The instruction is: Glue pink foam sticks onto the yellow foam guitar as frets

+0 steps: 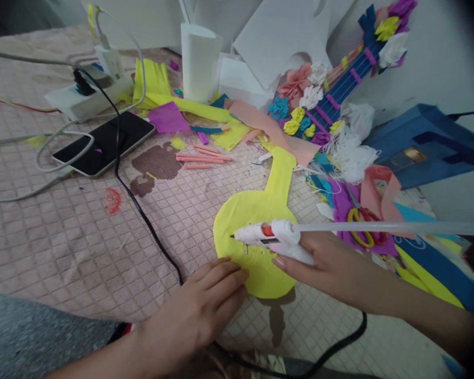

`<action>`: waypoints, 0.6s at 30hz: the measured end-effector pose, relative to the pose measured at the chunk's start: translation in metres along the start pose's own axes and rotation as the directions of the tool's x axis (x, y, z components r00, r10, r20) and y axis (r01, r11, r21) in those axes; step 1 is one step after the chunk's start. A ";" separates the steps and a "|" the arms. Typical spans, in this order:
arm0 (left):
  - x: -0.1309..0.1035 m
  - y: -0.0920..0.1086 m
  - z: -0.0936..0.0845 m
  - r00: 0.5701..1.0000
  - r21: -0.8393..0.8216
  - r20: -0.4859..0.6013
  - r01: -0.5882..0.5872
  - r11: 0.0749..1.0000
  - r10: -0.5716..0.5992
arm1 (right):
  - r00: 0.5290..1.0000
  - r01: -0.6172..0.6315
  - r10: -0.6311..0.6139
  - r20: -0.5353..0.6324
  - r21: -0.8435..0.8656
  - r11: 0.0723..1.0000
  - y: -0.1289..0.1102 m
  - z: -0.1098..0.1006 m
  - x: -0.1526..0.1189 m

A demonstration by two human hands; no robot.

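Observation:
A yellow guitar-shaped foam cutout (pixel 256 210) lies flat on the pink quilted cloth (pixel 63 247). My right hand (pixel 332 263) grips a white hot glue gun (pixel 276 238) with a long clear glue stick (pixel 398 227) out the back; its nozzle points left over the cutout's body. My left hand (pixel 205 305) rests palm down, fingers together, its fingertips pressing the cutout's lower left edge. The gun's black cable (pixel 150 226) runs across the cloth.
A phone (pixel 105 142) and a power strip (pixel 87 97) with plugs lie far left. Pink foam strips (pixel 203 158), coloured paper scraps, scissors (pixel 363 221), a flower-decorated blue guitar model (pixel 335 89), white card pieces and a blue bag (pixel 430 142) crowd the back and right.

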State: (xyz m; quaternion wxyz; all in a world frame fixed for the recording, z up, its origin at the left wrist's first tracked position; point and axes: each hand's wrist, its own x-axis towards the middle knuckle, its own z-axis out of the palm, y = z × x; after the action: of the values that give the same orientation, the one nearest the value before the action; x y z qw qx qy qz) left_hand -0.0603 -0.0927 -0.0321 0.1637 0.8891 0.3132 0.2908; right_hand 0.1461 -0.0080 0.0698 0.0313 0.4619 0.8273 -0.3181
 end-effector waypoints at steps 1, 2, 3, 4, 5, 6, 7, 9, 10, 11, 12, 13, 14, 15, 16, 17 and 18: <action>0.000 0.000 0.000 1.000 0.001 0.002 -0.001 1.000 0.001 | 1.000 0.003 -0.003 0.004 -0.003 1.000 -0.001 0.000 0.000; 0.001 0.000 0.001 1.000 0.001 0.002 -0.002 1.000 0.002 | 1.000 0.010 -0.010 0.009 -0.006 1.000 -0.002 -0.001 0.001; 0.002 0.000 0.001 1.000 0.000 0.006 -0.002 1.000 0.002 | 1.000 0.018 -0.018 0.014 -0.012 1.000 -0.003 -0.001 0.001; 0.002 0.000 0.001 1.000 0.000 0.013 -0.003 1.000 0.003 | 1.000 0.025 -0.024 0.017 -0.022 0.999 -0.004 -0.002 0.002; 0.002 0.000 0.001 1.000 0.003 0.019 -0.002 1.000 0.001 | 0.999 0.030 -0.030 0.017 -0.035 0.999 -0.005 -0.003 0.003; 0.003 0.000 0.001 1.000 0.007 0.026 0.001 1.000 -0.002 | 0.999 0.034 -0.033 0.019 -0.049 0.998 -0.006 -0.003 0.004; 0.003 0.000 0.001 0.999 0.012 0.032 0.004 1.000 -0.004 | 0.999 0.036 -0.035 0.024 -0.064 0.997 -0.007 -0.004 0.005; 0.003 0.000 0.001 0.999 0.015 0.041 0.009 1.000 -0.010 | 0.998 0.045 -0.041 0.047 -0.096 0.994 -0.010 -0.006 0.009; 0.002 0.000 0.001 0.999 0.014 0.040 0.010 1.000 -0.010 | 0.997 0.052 -0.045 0.064 -0.113 0.992 -0.012 -0.007 0.011; 0.002 0.000 0.001 0.999 0.012 0.041 0.006 1.000 -0.006 | 0.996 0.054 -0.044 0.082 -0.131 0.990 -0.013 -0.008 0.013; 0.002 0.000 0.001 0.999 0.010 0.039 -0.001 1.000 0.000 | 0.995 0.052 -0.038 0.093 -0.147 0.988 -0.015 -0.009 0.015; 0.002 -0.001 0.001 0.999 0.009 0.039 -0.005 1.000 0.005 | 0.994 0.048 -0.032 0.103 -0.159 0.986 -0.016 -0.011 0.017; 0.002 -0.001 0.002 0.999 0.010 0.043 -0.008 1.000 0.008 | 0.993 0.046 -0.027 0.112 -0.165 0.985 -0.018 -0.012 0.018; 0.002 -0.001 0.002 0.999 0.011 0.051 -0.011 1.000 0.011 | 0.993 0.043 -0.024 0.117 -0.168 0.985 -0.019 -0.013 0.020; 0.002 -0.001 0.002 0.998 0.011 0.060 -0.011 1.000 0.010 | 0.992 0.045 -0.024 0.124 -0.169 0.985 -0.019 -0.014 0.021; 0.002 -0.001 0.002 0.998 0.010 0.067 -0.009 1.000 0.008 | 0.991 0.048 -0.025 0.132 -0.169 0.985 -0.020 -0.015 0.022; 0.002 -0.001 0.002 0.997 0.006 0.072 -0.006 1.000 0.006 | 0.990 0.046 -0.022 0.141 -0.170 0.984 -0.020 -0.016 0.023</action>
State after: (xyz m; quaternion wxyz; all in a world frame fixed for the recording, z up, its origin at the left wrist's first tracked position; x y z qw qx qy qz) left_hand -0.0583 -0.0907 -0.0336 0.1710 0.9004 0.3055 0.2582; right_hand 0.1212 0.0104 0.0846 0.1231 0.4203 0.8553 -0.2769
